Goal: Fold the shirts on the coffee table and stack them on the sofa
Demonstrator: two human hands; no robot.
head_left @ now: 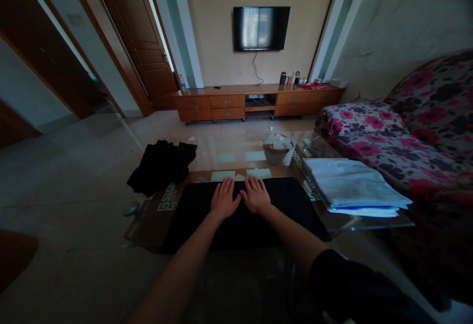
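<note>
A black cloth point(236, 233) is spread flat across the near part of the glass coffee table point(354, 221); what kind of garment or fabric it is I cannot make out. My left hand point(223, 199) lies palm down on it, fingers stretched out and pointing away from me. Beside it, my right hand point(255, 196) rests flat on the same cloth in the same way. The two thumbs nearly meet in the middle. Neither hand grips anything.
A crumpled black cloth point(162, 166) lies at the table's left. On the right is a folded stack of light-blue fabric point(354, 183). A bin point(276, 154) shows past the middle. The flowered sofa point(369, 117) stands right; a TV cabinet point(229, 101) is at the wall.
</note>
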